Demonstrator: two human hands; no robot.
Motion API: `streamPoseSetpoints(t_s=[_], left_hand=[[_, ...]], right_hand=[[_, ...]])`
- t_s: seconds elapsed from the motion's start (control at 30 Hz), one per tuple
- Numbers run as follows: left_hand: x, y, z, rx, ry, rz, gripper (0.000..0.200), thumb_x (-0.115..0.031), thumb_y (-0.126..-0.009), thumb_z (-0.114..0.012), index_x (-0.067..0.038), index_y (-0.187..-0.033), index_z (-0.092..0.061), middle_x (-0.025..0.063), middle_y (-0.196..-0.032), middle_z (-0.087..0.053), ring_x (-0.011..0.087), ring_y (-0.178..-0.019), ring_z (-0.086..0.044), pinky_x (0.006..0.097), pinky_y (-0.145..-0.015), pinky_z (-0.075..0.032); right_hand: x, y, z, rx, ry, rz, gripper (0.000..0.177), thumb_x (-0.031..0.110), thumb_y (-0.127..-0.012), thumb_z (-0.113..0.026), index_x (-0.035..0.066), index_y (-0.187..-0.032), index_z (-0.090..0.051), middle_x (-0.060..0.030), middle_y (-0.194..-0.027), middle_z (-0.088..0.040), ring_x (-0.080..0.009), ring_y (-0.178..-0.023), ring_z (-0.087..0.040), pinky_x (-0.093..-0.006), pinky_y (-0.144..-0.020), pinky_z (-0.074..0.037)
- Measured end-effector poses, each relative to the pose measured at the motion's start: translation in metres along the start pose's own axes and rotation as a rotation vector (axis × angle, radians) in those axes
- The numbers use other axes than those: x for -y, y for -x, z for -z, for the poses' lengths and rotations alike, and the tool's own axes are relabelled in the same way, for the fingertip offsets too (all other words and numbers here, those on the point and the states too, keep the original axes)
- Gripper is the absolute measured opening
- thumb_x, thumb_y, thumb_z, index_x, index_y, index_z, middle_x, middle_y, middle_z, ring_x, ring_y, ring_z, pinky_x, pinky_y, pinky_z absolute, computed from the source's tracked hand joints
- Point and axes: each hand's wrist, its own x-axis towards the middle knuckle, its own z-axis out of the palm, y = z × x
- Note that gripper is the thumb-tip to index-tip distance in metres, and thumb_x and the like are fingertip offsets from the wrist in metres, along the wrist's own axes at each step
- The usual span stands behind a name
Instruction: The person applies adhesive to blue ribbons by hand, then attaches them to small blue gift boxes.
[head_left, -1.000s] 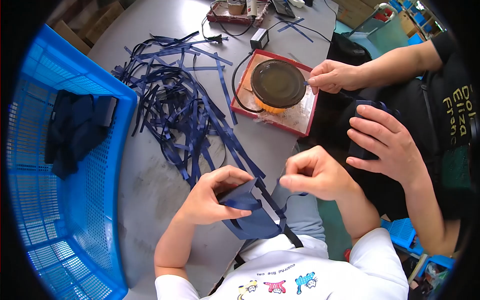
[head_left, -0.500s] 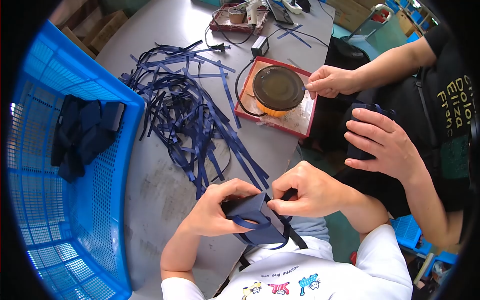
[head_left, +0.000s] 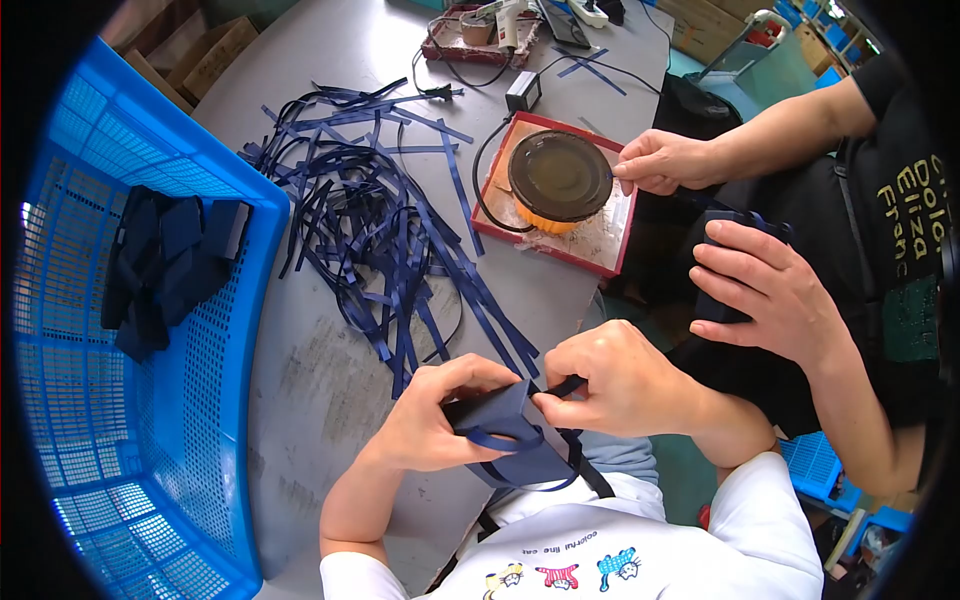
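Head: held bag [head_left: 508, 432], bags [head_left: 165, 265] in crate [head_left: 75, 430]

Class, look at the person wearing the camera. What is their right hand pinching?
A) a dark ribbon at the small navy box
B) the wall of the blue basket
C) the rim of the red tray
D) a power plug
A: the right hand pinches a dark ribbon beside the navy box held in the left hand. The hand at the red tray is a co-worker's hand.

ribbon [head_left: 505, 437]: satin, glossy | crate [head_left: 90, 330]: perforated plastic | table [head_left: 310, 370]: matt grey
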Motion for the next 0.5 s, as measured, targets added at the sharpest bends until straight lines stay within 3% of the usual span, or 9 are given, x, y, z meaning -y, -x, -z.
streamPoseSetpoints(t_s=[0.13,0.17,0.23,0.27,0.37,0.43,0.5], left_hand=[[0.008,-0.001,-0.004,-0.061,0.052,0.157,0.050,-0.005,-0.060,-0.078,0.001,-0.105,-0.056,0.0083,-0.093,-0.062,0.0129,-0.087,-0.061,0.0257,-0.080,-0.047],[0.010,0.001,-0.001,-0.054,0.146,0.162,0.050,-0.004,-0.061,-0.078,0.001,-0.105,-0.055,0.0078,-0.094,-0.062,0.0129,-0.087,-0.060,0.0256,-0.080,-0.047],[0.013,0.005,0.004,-0.068,0.263,0.182,0.051,-0.003,-0.063,-0.078,0.000,-0.107,-0.054,0.0070,-0.096,-0.061,0.0127,-0.087,-0.059,0.0253,-0.081,-0.047],[0.013,0.009,0.005,-0.095,0.258,0.178,0.051,-0.003,-0.063,-0.078,0.000,-0.107,-0.054,0.0070,-0.096,-0.061,0.0127,-0.087,-0.059,0.0253,-0.081,-0.047],[0.008,0.038,0.009,-0.092,0.192,0.288,0.050,-0.003,-0.064,-0.077,-0.002,-0.109,-0.054,0.0064,-0.098,-0.061,0.0118,-0.091,-0.057,0.0262,-0.083,-0.045],[0.007,0.076,0.013,-0.085,0.153,0.398,0.052,-0.005,-0.064,-0.079,-0.004,-0.110,-0.054,0.0053,-0.098,-0.061,0.0122,-0.090,-0.056,0.0276,-0.084,-0.044],[-0.001,0.124,0.012,-0.063,0.061,0.549,0.050,-0.011,-0.066,-0.078,-0.004,-0.110,-0.056,0.0063,-0.100,-0.062,0.0138,-0.091,-0.057,0.0284,-0.083,-0.045]], right_hand=[[-0.012,-0.002,-0.001,-0.082,0.129,-0.014,0.023,0.023,-0.070,-0.068,0.003,-0.079,-0.061,-0.0104,-0.073,-0.063,-0.0268,-0.069,-0.061,-0.0336,-0.059,-0.047],[-0.019,-0.003,0.005,-0.094,0.016,0.030,0.035,0.026,-0.069,-0.072,0.005,-0.093,-0.060,-0.0091,-0.083,-0.062,-0.0222,-0.081,-0.061,-0.0302,-0.070,-0.047],[-0.035,-0.002,0.005,-0.244,-0.389,0.152,0.045,0.024,-0.073,-0.072,-0.001,-0.107,-0.056,-0.0071,-0.095,-0.060,-0.0158,-0.092,-0.056,-0.0283,-0.082,-0.044],[-0.041,-0.002,0.000,-0.350,-0.430,0.180,0.037,0.024,-0.081,-0.067,0.000,-0.106,-0.056,-0.0052,-0.093,-0.060,-0.0138,-0.089,-0.056,-0.0265,-0.081,-0.043],[-0.046,-0.002,-0.016,-0.348,-0.650,0.058,0.029,0.027,-0.090,-0.057,0.000,-0.100,-0.057,-0.0036,-0.085,-0.058,-0.0080,-0.083,-0.054,-0.0203,-0.073,-0.041],[-0.053,-0.008,-0.033,-0.371,-0.590,0.028,0.018,0.016,-0.086,-0.060,-0.002,-0.091,-0.060,-0.0037,-0.078,-0.061,-0.0082,-0.071,-0.057,-0.0218,-0.067,-0.044],[-0.058,-0.017,-0.048,-0.365,-0.436,0.067,0.017,0.015,-0.083,-0.063,-0.002,-0.084,-0.061,-0.0054,-0.071,-0.061,-0.0101,-0.065,-0.057,-0.0226,-0.062,-0.045]])
